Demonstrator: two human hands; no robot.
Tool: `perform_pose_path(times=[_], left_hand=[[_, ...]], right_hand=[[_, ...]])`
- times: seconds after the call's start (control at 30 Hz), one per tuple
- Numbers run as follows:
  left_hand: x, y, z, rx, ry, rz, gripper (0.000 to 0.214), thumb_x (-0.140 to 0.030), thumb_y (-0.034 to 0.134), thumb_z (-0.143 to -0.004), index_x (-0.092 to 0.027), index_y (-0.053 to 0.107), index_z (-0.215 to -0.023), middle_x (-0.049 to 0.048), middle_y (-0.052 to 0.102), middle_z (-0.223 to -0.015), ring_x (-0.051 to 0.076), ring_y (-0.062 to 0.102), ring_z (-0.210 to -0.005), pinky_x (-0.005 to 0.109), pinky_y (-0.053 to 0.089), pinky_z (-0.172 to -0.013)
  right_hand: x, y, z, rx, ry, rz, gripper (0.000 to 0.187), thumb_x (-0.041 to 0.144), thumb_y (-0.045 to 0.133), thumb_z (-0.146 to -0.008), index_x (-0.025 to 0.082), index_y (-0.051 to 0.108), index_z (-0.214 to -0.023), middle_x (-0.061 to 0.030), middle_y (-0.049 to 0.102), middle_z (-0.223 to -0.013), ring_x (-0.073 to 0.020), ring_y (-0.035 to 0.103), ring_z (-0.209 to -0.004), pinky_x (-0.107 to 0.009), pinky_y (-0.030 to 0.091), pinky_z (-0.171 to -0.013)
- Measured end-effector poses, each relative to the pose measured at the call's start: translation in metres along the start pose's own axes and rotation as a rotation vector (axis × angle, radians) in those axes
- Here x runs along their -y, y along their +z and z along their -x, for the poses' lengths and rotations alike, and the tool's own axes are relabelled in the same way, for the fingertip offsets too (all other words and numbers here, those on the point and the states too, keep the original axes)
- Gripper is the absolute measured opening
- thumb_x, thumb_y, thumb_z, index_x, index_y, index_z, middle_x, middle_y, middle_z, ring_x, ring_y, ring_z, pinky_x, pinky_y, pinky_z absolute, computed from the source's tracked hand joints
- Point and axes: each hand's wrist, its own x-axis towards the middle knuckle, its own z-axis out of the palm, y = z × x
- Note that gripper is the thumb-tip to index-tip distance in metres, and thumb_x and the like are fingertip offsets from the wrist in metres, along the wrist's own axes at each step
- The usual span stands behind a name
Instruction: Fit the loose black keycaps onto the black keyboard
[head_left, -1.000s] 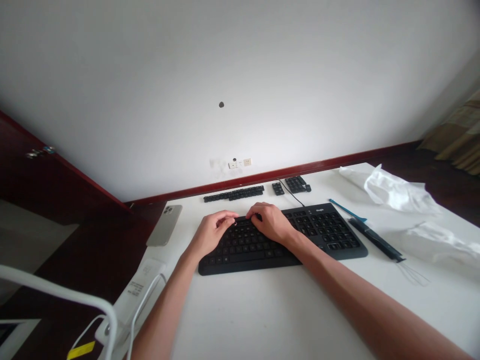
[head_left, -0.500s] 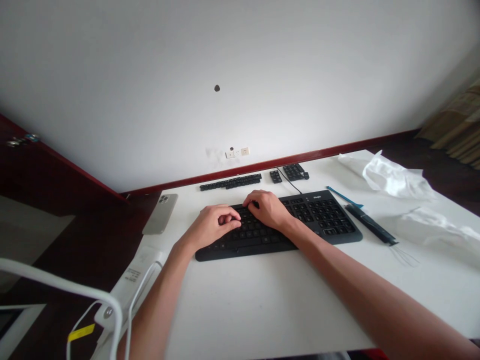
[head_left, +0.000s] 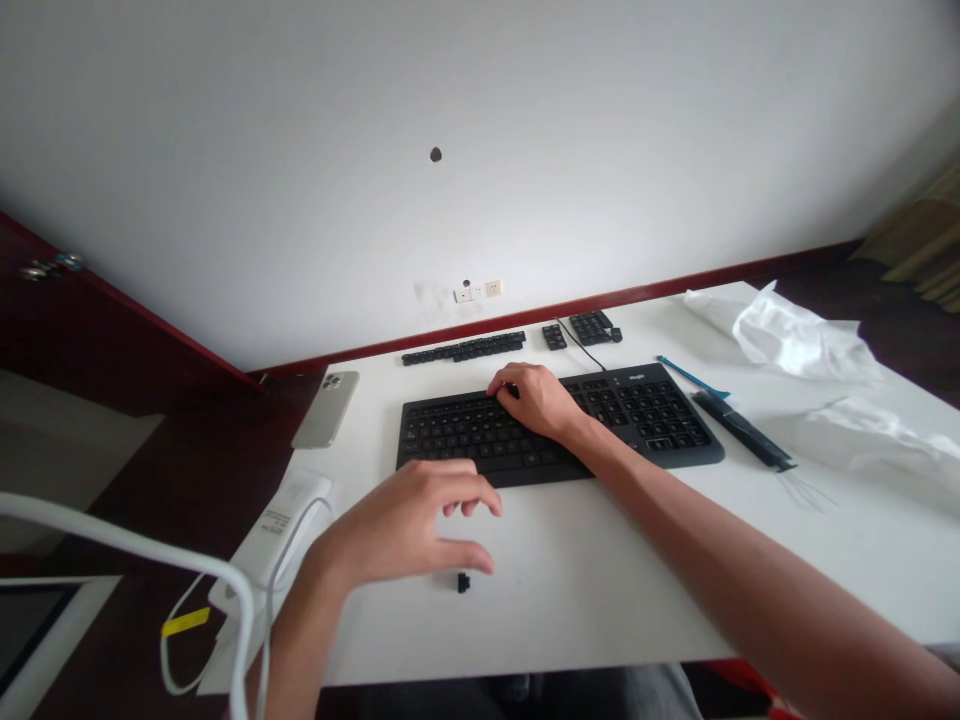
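Observation:
A black keyboard lies on the white table, several of its key positions on the right side looking bare. My right hand rests on its upper middle, thumb and fingers curled together; whatever they may hold is hidden. In front of the keyboard's lower left edge, my left hand is open, thumb and fingers apart, holding nothing. Just under that thumb, a small black piece, probably a keycap, lies on the table. Black keycaps stand in rows behind the keyboard, with smaller groups to their right.
A phone and a white power strip with cables lie at the left edge. To the right are a blue tool, a black brush-like tool with thin wires, and crumpled plastic wrapping. A wall stands behind.
My left hand has come off the keyboard toward me and its fingers have spread. The small black piece now shows on the table. My right hand stays on the keyboard. The view has tilted slightly.

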Motion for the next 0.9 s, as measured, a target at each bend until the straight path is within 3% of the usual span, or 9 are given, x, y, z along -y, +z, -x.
perform_pose_path(times=[0.1, 0.23, 0.33, 0.4, 0.5, 0.6, 0.9], left_hand=[[-0.007, 0.026, 0.033, -0.002, -0.061, 0.058, 0.040, -0.045, 0.083, -0.078, -0.032, 0.074, -0.115, 0.0030, 0.068, -0.105, 0.018, 0.064, -0.088, 0.027, 0.052, -0.079], [-0.002, 0.056, 0.065, -0.060, -0.213, 0.099, 0.050, -0.030, 0.083, -0.078, -0.033, 0.068, -0.125, 0.0024, 0.066, -0.117, 0.018, 0.064, -0.099, 0.027, 0.053, -0.090], [0.008, 0.071, 0.073, -0.068, -0.268, 0.154, 0.024, -0.023, 0.076, -0.085, -0.028, 0.073, -0.108, 0.0020, 0.069, -0.108, 0.017, 0.065, -0.096, 0.023, 0.053, -0.082], [0.015, 0.078, 0.073, -0.114, -0.285, 0.166, 0.007, -0.022, 0.068, -0.091, -0.024, 0.072, -0.095, 0.0016, 0.069, -0.098, 0.014, 0.064, -0.086, 0.022, 0.051, -0.075], [0.022, 0.082, 0.066, -0.195, -0.255, 0.128, 0.011, -0.019, 0.061, -0.094, -0.022, 0.069, -0.088, 0.0009, 0.066, -0.088, 0.012, 0.060, -0.075, 0.021, 0.048, -0.071], [0.023, 0.078, 0.054, -0.243, -0.224, 0.068, 0.013, -0.018, 0.055, -0.096, -0.021, 0.065, -0.087, 0.0007, 0.064, -0.088, 0.012, 0.059, -0.076, 0.021, 0.047, -0.071], [0.009, 0.066, 0.022, -0.271, -0.202, -0.249, 0.018, -0.007, 0.048, -0.088, -0.022, 0.057, -0.083, -0.0007, 0.058, -0.085, 0.014, 0.057, -0.076, 0.024, 0.043, -0.070]], right_hand=[[-0.001, 0.001, 0.000, -0.012, -0.004, 0.002, 0.024, 0.008, 0.056, -0.087, 0.021, 0.077, -0.089, -0.0041, 0.076, -0.095, -0.0206, 0.069, -0.092, -0.029, 0.050, -0.087], [-0.002, 0.002, 0.000, -0.018, -0.005, -0.002, 0.024, 0.008, 0.056, -0.087, 0.021, 0.077, -0.089, -0.0038, 0.076, -0.095, -0.0207, 0.069, -0.090, -0.029, 0.050, -0.086], [-0.002, 0.002, 0.000, -0.019, 0.002, -0.004, 0.024, 0.009, 0.056, -0.087, 0.021, 0.077, -0.088, -0.0036, 0.076, -0.095, -0.0206, 0.069, -0.090, -0.029, 0.050, -0.086], [-0.002, 0.002, 0.000, -0.016, 0.009, -0.004, 0.024, 0.008, 0.056, -0.087, 0.021, 0.077, -0.088, -0.0036, 0.076, -0.095, -0.0204, 0.069, -0.090, -0.029, 0.050, -0.087], [-0.001, 0.001, 0.000, -0.011, 0.018, -0.004, 0.025, 0.008, 0.056, -0.087, 0.021, 0.077, -0.088, -0.0037, 0.076, -0.096, -0.0201, 0.069, -0.091, -0.029, 0.051, -0.088], [0.000, 0.000, 0.000, -0.007, 0.023, -0.002, 0.024, 0.008, 0.057, -0.087, 0.022, 0.077, -0.089, -0.0037, 0.076, -0.096, -0.0200, 0.069, -0.091, -0.028, 0.051, -0.088], [-0.002, 0.001, 0.000, -0.006, 0.017, -0.004, 0.026, 0.008, 0.056, -0.087, 0.022, 0.077, -0.089, -0.0034, 0.076, -0.097, -0.0199, 0.069, -0.092, -0.028, 0.050, -0.088]])
